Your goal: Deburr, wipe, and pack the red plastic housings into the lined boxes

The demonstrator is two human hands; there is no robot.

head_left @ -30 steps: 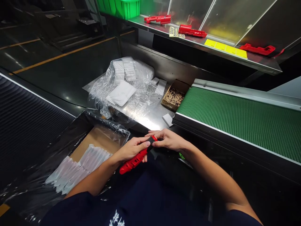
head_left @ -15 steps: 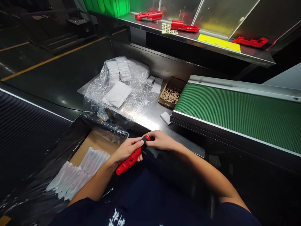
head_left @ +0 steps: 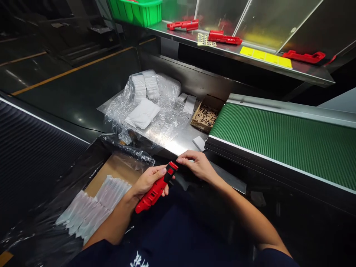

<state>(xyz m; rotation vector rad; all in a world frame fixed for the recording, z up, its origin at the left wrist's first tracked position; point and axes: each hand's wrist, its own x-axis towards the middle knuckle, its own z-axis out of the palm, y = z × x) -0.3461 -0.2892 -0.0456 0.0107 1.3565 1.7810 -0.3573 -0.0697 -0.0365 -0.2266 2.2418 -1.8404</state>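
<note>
My left hand (head_left: 151,180) is wrapped round a red and black plastic tool housing (head_left: 152,196), held at a slant with its red-tipped end up and to the right. The thumb lies along the black section near that end. Just beyond the tip, my right hand (head_left: 194,163) is closed in a pinch, thumb against forefinger, apart from the housing. Whatever those fingertips hold, if anything, is too small to make out.
A carton (head_left: 111,167) of wrapped pieces lined with black plastic stands at left. Clear film (head_left: 172,122) with white packets covers the metal bench. Beyond are a small box of dark bits (head_left: 205,115), a green conveyor (head_left: 278,141), and a shelf with red parts (head_left: 225,38) and a green bin (head_left: 139,13).
My right hand has come off the housing's upper end and shifted slightly right, still pinched. That red end now shows. The left hand keeps its grip, and the view has shifted a little.
</note>
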